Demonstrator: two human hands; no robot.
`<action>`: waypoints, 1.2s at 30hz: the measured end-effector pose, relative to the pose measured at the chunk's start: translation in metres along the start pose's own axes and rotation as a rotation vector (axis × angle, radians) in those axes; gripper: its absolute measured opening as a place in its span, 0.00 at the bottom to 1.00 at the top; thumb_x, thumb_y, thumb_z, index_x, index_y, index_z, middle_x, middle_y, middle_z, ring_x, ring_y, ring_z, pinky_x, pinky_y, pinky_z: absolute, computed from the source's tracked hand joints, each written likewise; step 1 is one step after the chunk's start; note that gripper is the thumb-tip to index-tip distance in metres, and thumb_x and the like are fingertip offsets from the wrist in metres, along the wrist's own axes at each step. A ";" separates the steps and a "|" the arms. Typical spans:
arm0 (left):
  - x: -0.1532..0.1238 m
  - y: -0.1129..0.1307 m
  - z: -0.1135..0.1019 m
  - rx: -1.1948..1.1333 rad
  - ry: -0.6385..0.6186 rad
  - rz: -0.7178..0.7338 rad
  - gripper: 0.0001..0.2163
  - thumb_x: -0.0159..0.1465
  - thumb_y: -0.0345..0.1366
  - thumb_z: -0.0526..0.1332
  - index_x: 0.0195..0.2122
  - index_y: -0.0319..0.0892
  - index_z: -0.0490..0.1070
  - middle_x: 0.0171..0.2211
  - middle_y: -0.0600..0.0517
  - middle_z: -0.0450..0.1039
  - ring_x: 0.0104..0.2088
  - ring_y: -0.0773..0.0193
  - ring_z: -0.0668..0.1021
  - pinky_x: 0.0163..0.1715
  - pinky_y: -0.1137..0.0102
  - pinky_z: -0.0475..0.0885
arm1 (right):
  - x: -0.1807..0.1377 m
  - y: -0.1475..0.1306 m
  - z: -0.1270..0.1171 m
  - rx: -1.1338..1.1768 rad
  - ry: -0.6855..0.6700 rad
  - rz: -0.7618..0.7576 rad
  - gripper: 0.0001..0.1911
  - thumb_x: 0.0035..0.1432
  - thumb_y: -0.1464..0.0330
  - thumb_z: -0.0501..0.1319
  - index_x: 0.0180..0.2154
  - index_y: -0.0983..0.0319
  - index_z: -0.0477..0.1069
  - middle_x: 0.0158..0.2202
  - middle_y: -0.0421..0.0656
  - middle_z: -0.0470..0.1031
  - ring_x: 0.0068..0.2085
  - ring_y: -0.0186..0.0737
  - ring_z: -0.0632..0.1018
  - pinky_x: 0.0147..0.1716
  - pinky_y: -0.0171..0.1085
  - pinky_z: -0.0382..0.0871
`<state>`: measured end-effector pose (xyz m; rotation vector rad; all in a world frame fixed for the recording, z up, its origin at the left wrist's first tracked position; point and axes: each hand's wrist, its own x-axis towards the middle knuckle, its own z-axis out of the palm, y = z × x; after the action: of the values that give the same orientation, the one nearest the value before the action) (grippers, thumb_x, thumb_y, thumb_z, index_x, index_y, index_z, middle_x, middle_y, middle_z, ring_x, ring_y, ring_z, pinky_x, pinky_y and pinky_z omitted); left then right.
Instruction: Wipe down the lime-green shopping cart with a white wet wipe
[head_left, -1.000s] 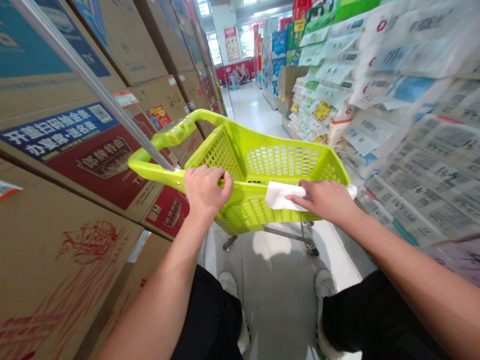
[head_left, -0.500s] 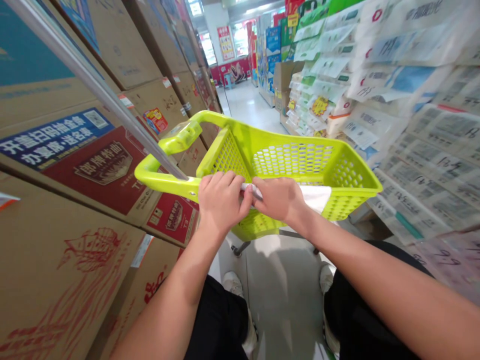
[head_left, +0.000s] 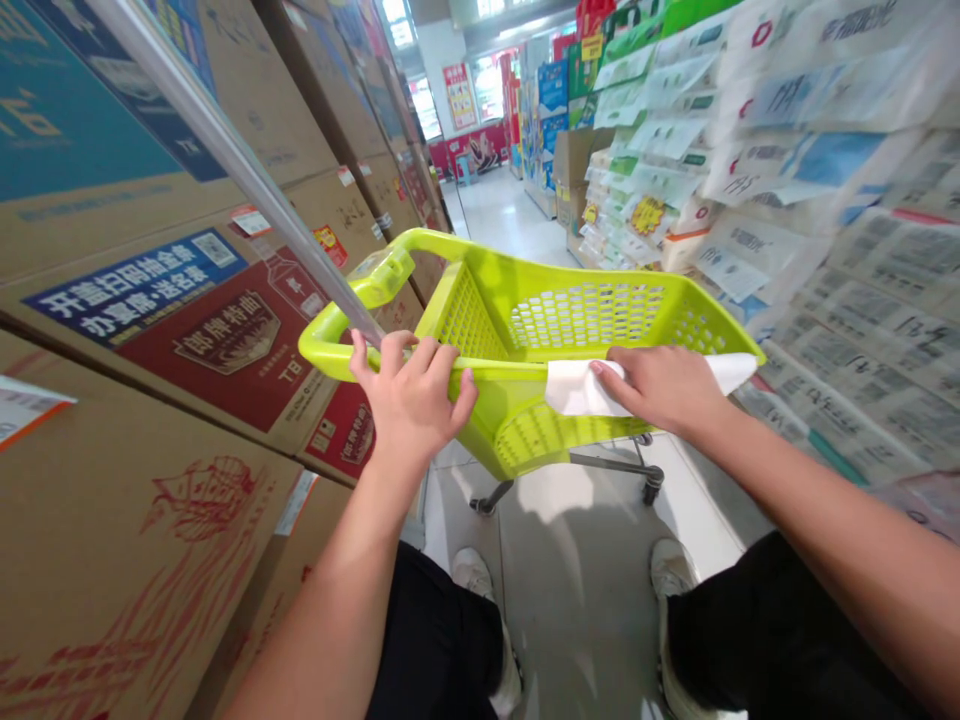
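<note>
A lime-green plastic shopping basket on wheels [head_left: 600,310] stands in a store aisle in front of me. My left hand [head_left: 409,395] grips the near rim of the basket at its left end, fingers curled over the edge beside the silver pull handle [head_left: 247,170]. My right hand [head_left: 664,385] presses a white cloth [head_left: 581,390] flat against the near rim further right, and the cloth trails toward the basket's right corner. The basket looks empty inside.
Stacked cardboard cartons [head_left: 187,300] wall the left side of the aisle. Piles of white packaged goods [head_left: 810,180] fill the right side. The pale tiled floor [head_left: 502,215] runs ahead to more shelving. My black trousers and white shoes [head_left: 476,575] show below.
My right hand has slid the cloth rightward along the rim, away from my left hand. The left hand has kept its hold near the handle.
</note>
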<state>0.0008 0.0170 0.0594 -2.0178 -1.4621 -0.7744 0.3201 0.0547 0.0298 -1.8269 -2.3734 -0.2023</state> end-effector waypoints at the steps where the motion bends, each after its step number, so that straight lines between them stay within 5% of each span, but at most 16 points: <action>1: 0.000 0.003 0.001 0.024 -0.006 0.001 0.06 0.71 0.42 0.63 0.42 0.50 0.78 0.43 0.46 0.83 0.57 0.36 0.76 0.75 0.30 0.44 | 0.000 0.003 0.000 -0.001 0.002 0.004 0.36 0.82 0.46 0.41 0.45 0.59 0.81 0.41 0.54 0.87 0.41 0.56 0.85 0.34 0.43 0.46; 4: 0.002 0.010 0.003 0.062 -0.010 0.017 0.08 0.70 0.42 0.62 0.45 0.48 0.78 0.45 0.45 0.83 0.53 0.36 0.77 0.74 0.29 0.44 | 0.003 -0.006 0.001 0.018 0.041 -0.015 0.34 0.83 0.48 0.42 0.46 0.60 0.80 0.42 0.53 0.87 0.42 0.57 0.85 0.36 0.44 0.49; 7: 0.003 0.017 0.006 0.020 -0.011 0.007 0.18 0.69 0.36 0.60 0.59 0.46 0.78 0.48 0.44 0.85 0.54 0.37 0.77 0.75 0.30 0.44 | 0.007 -0.041 -0.001 0.120 0.155 -0.119 0.29 0.84 0.51 0.46 0.55 0.62 0.79 0.49 0.52 0.87 0.48 0.56 0.85 0.41 0.46 0.58; 10: 0.003 0.025 0.010 -0.067 0.039 -0.070 0.36 0.65 0.32 0.59 0.77 0.43 0.63 0.52 0.44 0.86 0.56 0.39 0.79 0.77 0.34 0.43 | 0.010 -0.086 -0.005 0.196 0.301 -0.293 0.27 0.84 0.56 0.51 0.69 0.66 0.71 0.61 0.55 0.82 0.57 0.57 0.81 0.51 0.48 0.63; 13: 0.002 0.027 0.013 -0.139 0.130 -0.081 0.43 0.64 0.31 0.57 0.82 0.42 0.50 0.61 0.42 0.84 0.61 0.40 0.79 0.79 0.38 0.39 | 0.012 -0.113 -0.009 0.201 0.374 -0.429 0.32 0.82 0.60 0.53 0.78 0.68 0.60 0.65 0.58 0.78 0.59 0.58 0.78 0.54 0.50 0.64; 16: -0.002 0.020 0.014 -0.214 0.184 -0.020 0.43 0.64 0.31 0.56 0.82 0.43 0.48 0.69 0.39 0.78 0.65 0.41 0.80 0.79 0.39 0.37 | 0.016 -0.106 -0.006 0.226 0.360 -0.493 0.31 0.83 0.59 0.54 0.79 0.61 0.60 0.62 0.54 0.80 0.58 0.56 0.79 0.52 0.49 0.65; 21: -0.005 0.008 0.013 -0.291 0.221 0.008 0.40 0.61 0.34 0.55 0.78 0.41 0.54 0.68 0.40 0.79 0.69 0.43 0.78 0.79 0.43 0.37 | 0.019 -0.058 0.012 0.275 0.307 -0.441 0.26 0.84 0.53 0.53 0.71 0.57 0.73 0.55 0.50 0.84 0.52 0.53 0.81 0.49 0.45 0.65; 24: -0.003 0.009 0.014 -0.293 0.223 -0.010 0.39 0.63 0.37 0.55 0.77 0.40 0.56 0.67 0.41 0.80 0.68 0.41 0.77 0.80 0.44 0.36 | 0.014 -0.046 0.016 0.266 0.333 -0.497 0.30 0.83 0.51 0.53 0.76 0.56 0.66 0.59 0.50 0.82 0.54 0.54 0.81 0.49 0.46 0.65; 27: 0.000 0.013 0.014 -0.299 0.223 -0.009 0.40 0.62 0.38 0.56 0.78 0.42 0.58 0.67 0.43 0.81 0.62 0.38 0.79 0.79 0.43 0.35 | 0.008 -0.057 0.011 0.250 0.355 -0.556 0.34 0.83 0.51 0.55 0.81 0.54 0.58 0.66 0.52 0.78 0.57 0.57 0.79 0.51 0.49 0.64; 36: -0.001 0.014 0.011 -0.247 0.157 -0.018 0.40 0.67 0.44 0.54 0.80 0.38 0.57 0.68 0.42 0.79 0.59 0.40 0.78 0.79 0.44 0.35 | 0.019 -0.103 -0.002 0.375 0.372 -0.585 0.34 0.79 0.55 0.63 0.79 0.52 0.63 0.63 0.52 0.78 0.58 0.57 0.78 0.50 0.49 0.67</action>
<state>0.0158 0.0202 0.0497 -2.0690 -1.3518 -1.1421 0.2163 0.0460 0.0336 -0.8257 -2.3922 -0.1269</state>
